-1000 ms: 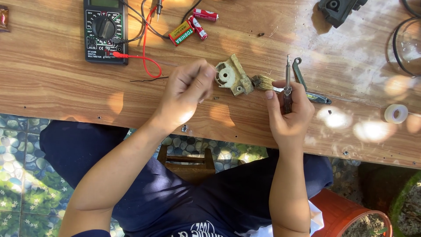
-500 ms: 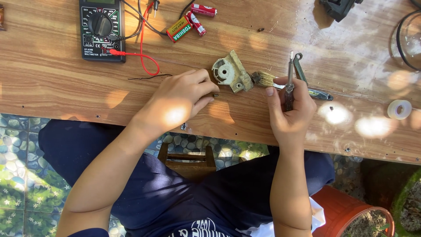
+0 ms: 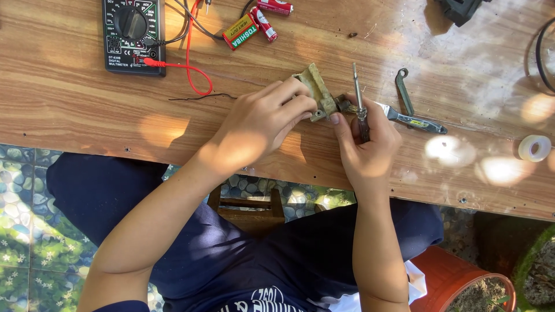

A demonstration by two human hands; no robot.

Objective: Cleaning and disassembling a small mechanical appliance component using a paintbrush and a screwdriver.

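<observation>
My left hand (image 3: 260, 124) grips a small dirty beige motor part (image 3: 316, 89) and holds it on the wooden table (image 3: 87, 110). My right hand (image 3: 367, 144) is closed around the dark handle of a thin screwdriver (image 3: 358, 98), whose metal shaft points away from me. The thumb of that hand touches the brown wound end of the part (image 3: 345, 105). Just right of my right hand lie a second screwdriver with a pale handle (image 3: 413, 120) and a small metal bracket (image 3: 403, 86).
A black multimeter (image 3: 133, 34) with red and black leads (image 3: 188, 63) lies at the far left, with several red and green batteries (image 3: 254, 23) beside it. A roll of white tape (image 3: 533, 148) sits at the right. An orange-red bucket (image 3: 462, 277) stands below the table edge.
My left hand went from an open reach to a grip on the beige part, which is now turned on edge. The camera view has drawn closer. My right hand kept the screwdriver.
</observation>
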